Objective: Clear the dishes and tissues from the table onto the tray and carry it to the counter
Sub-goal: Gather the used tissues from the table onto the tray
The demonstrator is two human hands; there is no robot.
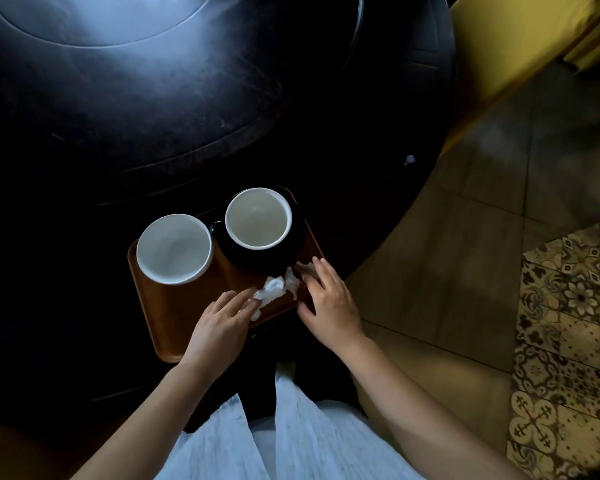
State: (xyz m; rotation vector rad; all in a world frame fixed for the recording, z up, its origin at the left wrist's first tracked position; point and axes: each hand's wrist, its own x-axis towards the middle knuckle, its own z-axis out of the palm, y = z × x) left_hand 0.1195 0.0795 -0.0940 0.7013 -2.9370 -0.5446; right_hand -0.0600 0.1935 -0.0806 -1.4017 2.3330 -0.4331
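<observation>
Resting on the dark round counter, a brown rectangular wooden tray is seen. At its left a white ceramic cup is set; to the right, a second white-lined cup stands on a black saucer. Crumpled white tissues lie on the tray's near right part. They are touched by the fingertips of the left hand, held loosely open, and the right hand is spread open over their right edge. Patterned floor tiles are seen at far right.

Matt wooden tray, glossy cups.
</observation>
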